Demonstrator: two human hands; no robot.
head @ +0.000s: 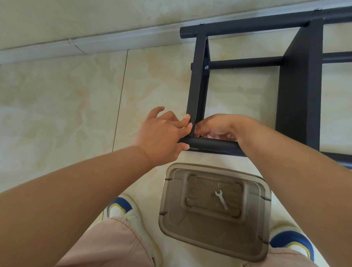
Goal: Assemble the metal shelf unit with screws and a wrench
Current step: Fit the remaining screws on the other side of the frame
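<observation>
The black metal shelf unit (298, 81) lies on its side on the tiled floor, tubes and flat panels joined. My left hand (163, 137) grips the end of the near round tube (214, 145), its fingertips touching the upright black panel (194, 84) at the corner joint. My right hand (217, 126) is curled just behind that same joint, fingers pinched together; what they hold is hidden. A small silver wrench (221, 200) lies loose inside a clear brown plastic bin (266, 216) by my feet.
A grey baseboard (84, 44) runs along the wall at the top left. My two shoes (120, 209) and pink trouser legs flank the bin. Silver screw heads show on the frame (206, 67). Bare floor tiles spread to the left.
</observation>
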